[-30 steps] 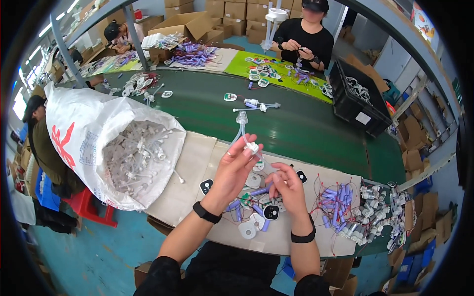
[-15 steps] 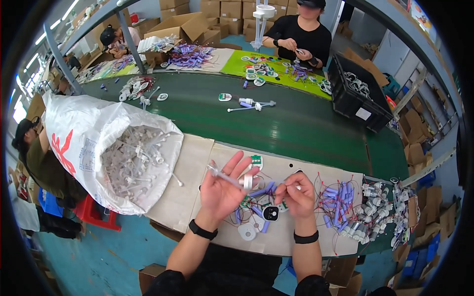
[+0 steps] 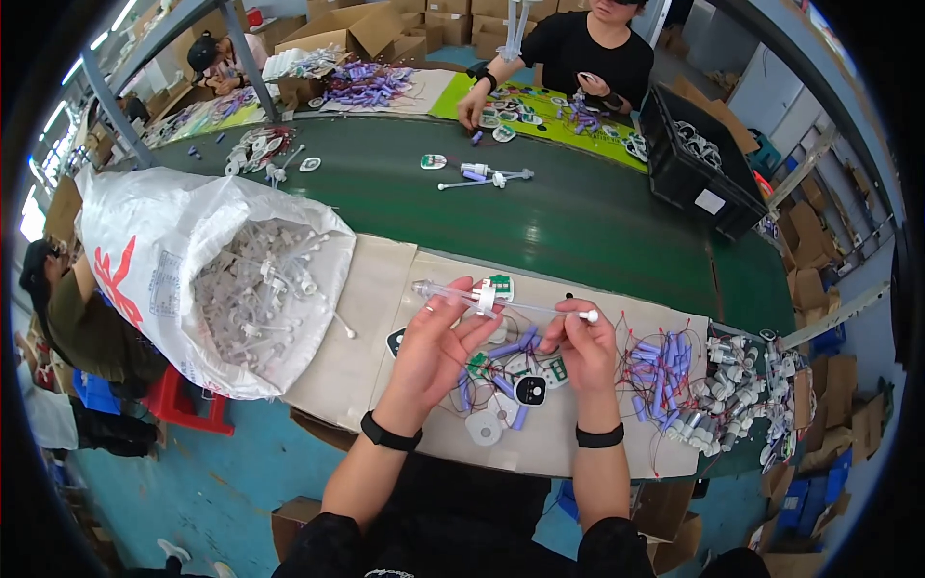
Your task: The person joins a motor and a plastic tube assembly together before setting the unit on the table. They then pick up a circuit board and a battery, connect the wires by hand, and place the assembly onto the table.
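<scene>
Both my hands hold a long clear plastic tube with a white collar, lying level above the cardboard-covered bench. My left hand grips the tube near its collar. My right hand pinches the tube's thin right end, where a white tip shows. Below my hands lie purple cylindrical cells, small green circuit boards and round white and black discs.
A big white sack of clear plastic tubes lies open at my left. A pile of wired purple cells and white parts sits at my right. Beyond runs a green conveyor belt with a black crate; another person works across it.
My left hand brought the tube down from upright over the belt to level over the bench. My right hand rose from the parts and took the tube's right end.
</scene>
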### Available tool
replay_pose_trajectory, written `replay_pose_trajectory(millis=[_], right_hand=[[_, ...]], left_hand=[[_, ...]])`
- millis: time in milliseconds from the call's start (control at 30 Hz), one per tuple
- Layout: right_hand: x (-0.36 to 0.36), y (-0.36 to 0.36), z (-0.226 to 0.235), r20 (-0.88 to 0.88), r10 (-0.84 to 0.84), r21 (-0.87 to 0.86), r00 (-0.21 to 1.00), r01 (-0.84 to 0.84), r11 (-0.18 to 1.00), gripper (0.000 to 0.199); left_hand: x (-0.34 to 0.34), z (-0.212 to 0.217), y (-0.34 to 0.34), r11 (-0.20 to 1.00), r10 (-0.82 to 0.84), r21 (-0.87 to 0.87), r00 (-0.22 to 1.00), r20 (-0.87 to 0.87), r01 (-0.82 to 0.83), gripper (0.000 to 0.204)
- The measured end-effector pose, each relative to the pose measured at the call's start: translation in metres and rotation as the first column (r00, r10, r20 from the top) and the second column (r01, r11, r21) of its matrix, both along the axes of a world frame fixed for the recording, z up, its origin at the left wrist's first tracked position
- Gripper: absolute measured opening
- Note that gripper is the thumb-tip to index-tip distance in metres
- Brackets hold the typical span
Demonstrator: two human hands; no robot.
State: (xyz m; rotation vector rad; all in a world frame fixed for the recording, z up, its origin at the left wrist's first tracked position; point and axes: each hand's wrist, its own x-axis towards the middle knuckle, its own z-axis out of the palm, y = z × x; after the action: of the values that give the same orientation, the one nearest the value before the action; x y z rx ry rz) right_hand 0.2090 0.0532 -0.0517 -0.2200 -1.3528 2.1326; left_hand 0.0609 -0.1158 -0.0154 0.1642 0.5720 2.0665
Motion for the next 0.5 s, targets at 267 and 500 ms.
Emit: replay_pose_trajectory(millis=[267,500], right_hand=[[0.02,0.0,0.012,-0.099,-0.176,0.268,0.979,0.197,0.943,0.02],[0.065,-0.034,0.04,0.129,-0.155,0.108,0.979,0.141,0.984,0.018]], left_hand=[[0.014,-0.002,0.003,0.984,-0.088,-0.171,0.971,-0.224,0.05,0.035],[0.039,0.009,-0.001,0.907,-0.292,-0.398,0.885,-0.362,0.136,0.031]])
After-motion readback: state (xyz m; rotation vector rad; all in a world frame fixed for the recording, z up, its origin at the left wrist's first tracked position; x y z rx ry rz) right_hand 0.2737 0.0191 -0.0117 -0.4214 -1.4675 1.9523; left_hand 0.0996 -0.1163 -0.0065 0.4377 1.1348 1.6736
